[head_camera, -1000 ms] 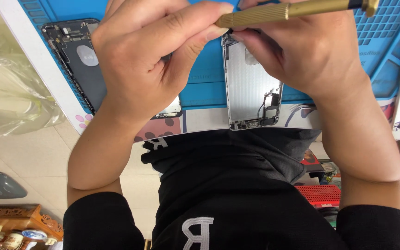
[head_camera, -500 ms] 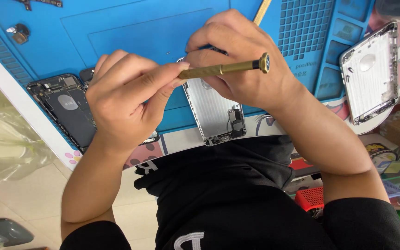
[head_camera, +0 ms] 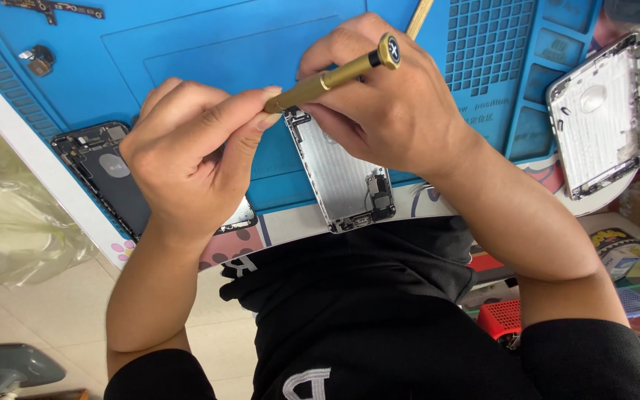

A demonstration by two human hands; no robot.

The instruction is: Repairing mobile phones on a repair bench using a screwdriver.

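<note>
Holding a brass screwdriver between both hands, we kept its long axis slanting across the view, the dark-capped end raised toward the upper right and the tip end pointing down to the left, where it vanished under our fingers just above the top edge of a silver phone shell. That shell lay on the blue work mat, its long axis running from the hands down to the near edge of the bench, the end with the small dark parts nearest our body. Compared with half a second before, the screwdriver had tilted more steeply, its cap lifted higher, and the view had shifted so that the hands sat nearer the middle. Our left hand was curled closed, thumb and forefinger pinching the lower part of the shaft. Our right hand was also closed, fingers wrapped over the upper shaft and resting on the top of the silver shell. A dark phone shell lay on the mat partly under the left hand, and a second silver shell lay well apart at the right.
</note>
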